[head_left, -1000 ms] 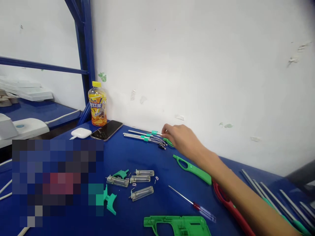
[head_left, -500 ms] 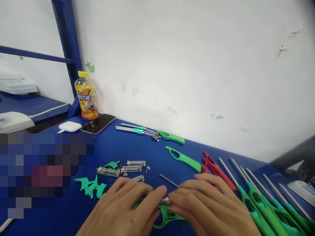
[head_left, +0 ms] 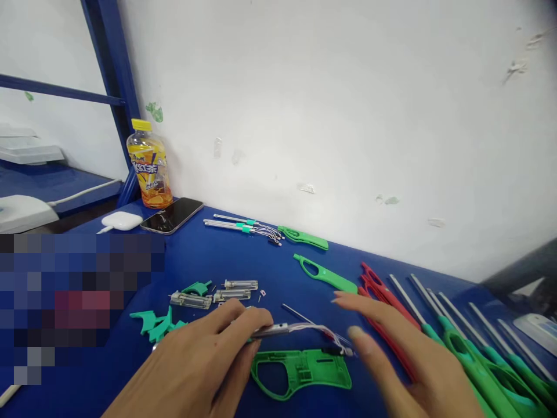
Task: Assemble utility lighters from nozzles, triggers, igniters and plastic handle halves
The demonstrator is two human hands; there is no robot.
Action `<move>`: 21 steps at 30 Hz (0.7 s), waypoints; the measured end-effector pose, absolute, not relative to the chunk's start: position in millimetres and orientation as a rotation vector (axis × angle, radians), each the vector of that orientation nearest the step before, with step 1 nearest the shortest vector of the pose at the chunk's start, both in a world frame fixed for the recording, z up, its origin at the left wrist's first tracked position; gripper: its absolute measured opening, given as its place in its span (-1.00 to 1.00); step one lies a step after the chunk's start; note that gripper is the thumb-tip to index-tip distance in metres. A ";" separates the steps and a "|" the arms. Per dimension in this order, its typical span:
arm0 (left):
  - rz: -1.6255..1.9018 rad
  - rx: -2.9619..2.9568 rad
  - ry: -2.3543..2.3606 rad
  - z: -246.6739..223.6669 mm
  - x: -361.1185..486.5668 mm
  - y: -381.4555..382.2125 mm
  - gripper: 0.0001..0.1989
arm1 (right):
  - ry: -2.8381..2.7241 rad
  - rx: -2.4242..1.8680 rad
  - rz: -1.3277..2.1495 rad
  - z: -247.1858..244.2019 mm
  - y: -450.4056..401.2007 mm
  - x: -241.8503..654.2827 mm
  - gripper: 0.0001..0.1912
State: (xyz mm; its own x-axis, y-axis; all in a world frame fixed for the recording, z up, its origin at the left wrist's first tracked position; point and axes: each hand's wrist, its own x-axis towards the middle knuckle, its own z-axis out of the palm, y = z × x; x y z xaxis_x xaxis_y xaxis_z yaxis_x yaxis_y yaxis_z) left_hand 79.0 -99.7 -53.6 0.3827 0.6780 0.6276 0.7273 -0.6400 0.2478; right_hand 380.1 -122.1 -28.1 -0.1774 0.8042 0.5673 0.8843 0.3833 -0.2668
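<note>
Low in the view, my left hand (head_left: 200, 354) pinches a metal lighter tube (head_left: 274, 330) between thumb and fingers. Thin wires (head_left: 313, 328) run from the tube's right end to a small black part (head_left: 337, 351). My right hand (head_left: 400, 348) is open, thumb and index finger apart, close to the black part without visibly gripping it. Below the wires, a green lighter half-shell (head_left: 304, 371) lies with its ribbed inside up; the left hand hides what lies near its left end.
Clear fuel tanks (head_left: 237, 295) and teal triggers (head_left: 159, 325) lie left; wired tubes (head_left: 230, 224), green shells (head_left: 324, 273) and a thin rod (head_left: 296, 313) lie beyond. Red shells (head_left: 383, 296) and several long-nosed lighters (head_left: 478, 360) sit right. A phone (head_left: 172, 215) and bottle (head_left: 150, 165) stand back left.
My right hand has moved right, away from my left, and its fingers have spread. The tube's wires and more of the green half-shell now show. The view has shifted slightly.
</note>
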 end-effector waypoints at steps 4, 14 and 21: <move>-1.056 -2.502 -1.332 -55.5 78.4 -105.4 -0.69 | -2.163 -1.366 -0.100 -35.4 -122.3 380.0 -0.61; -0.878 -2.688 -1.359 -39.8 71.0 -100.9 -0.62 | -2.426 -1.276 0.034 -37.9 -113.1 373.0 -0.39; -0.708 -2.765 -1.524 -66.8 56.0 -107.9 -0.66 | -2.472 -1.311 0.151 -38.4 -114.4 366.2 -0.42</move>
State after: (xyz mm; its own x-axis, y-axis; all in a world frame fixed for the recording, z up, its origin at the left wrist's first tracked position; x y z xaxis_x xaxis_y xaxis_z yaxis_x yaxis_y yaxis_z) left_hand 56.0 -107.9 -66.8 0.4618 0.8238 0.3289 0.7827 -0.5529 0.2859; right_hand 366.2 -114.4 -38.4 -0.5179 0.8198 0.2445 0.7838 0.5692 -0.2482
